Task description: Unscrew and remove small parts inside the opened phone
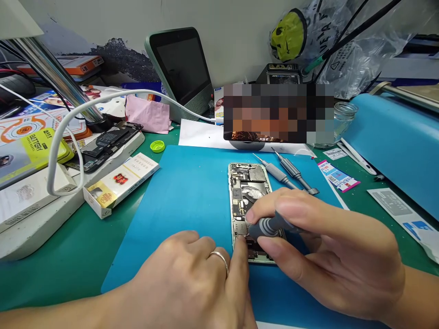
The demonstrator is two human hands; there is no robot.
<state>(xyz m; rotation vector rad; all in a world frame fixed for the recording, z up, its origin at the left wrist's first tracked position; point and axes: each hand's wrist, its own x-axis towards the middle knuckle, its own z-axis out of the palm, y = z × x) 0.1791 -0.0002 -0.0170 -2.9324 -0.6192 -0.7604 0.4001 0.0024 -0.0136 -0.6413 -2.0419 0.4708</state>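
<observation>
An opened phone (pixel 236 194) lies on the blue mat (pixel 178 196), its circuit boards and inner parts exposed. My left hand (pixel 192 269), with a ring on one finger, has its index fingertip pressed on the phone's lower left part, the other fingers curled under. My right hand (pixel 336 246) pinches a grey screwdriver (pixel 265 227) with ribbed rings between thumb and fingers, over the phone's lower half. The screwdriver's tip is hidden. Beyond my right hand, two more grey screwdrivers (pixel 279 173) lie side by side on the mat.
A small box (pixel 121 185), a green cap (pixel 157 146) and another opened phone (pixel 106 146) lie to the left. A white cable (pixel 133 91) arches across. At the back stand a screen device (pixel 181 64) and a glass jar (pixel 345 116); white tweezers (pixel 356 155) lie right.
</observation>
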